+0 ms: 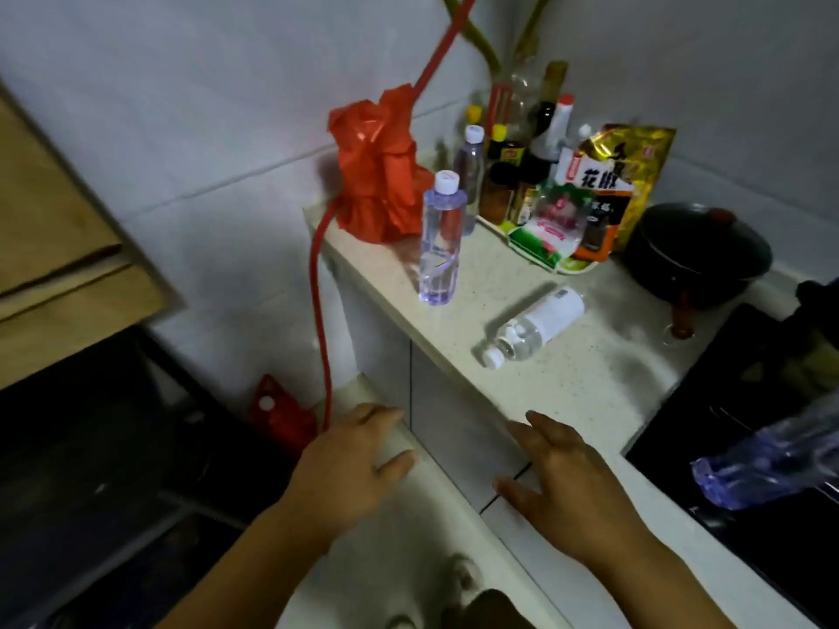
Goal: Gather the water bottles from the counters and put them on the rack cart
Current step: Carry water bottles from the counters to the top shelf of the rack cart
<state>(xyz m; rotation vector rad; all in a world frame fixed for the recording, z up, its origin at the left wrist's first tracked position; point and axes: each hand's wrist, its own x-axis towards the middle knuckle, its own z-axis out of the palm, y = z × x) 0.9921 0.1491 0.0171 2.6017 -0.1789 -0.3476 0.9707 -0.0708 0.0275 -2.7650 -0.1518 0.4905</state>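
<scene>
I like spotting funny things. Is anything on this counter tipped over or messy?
Yes. One water bottle with a white label lies on its side on the counter, cap toward the edge, while two other bottles stand upright. No spill shows. A crumpled clear bottle sits at the right, over the dark stove. Both hands are empty.

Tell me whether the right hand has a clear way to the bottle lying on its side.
Probably yes. The right hand is empty and open near the counter's front edge, and only bare countertop shows between it and the lying bottle. The dark pan sits off to the side.
</scene>
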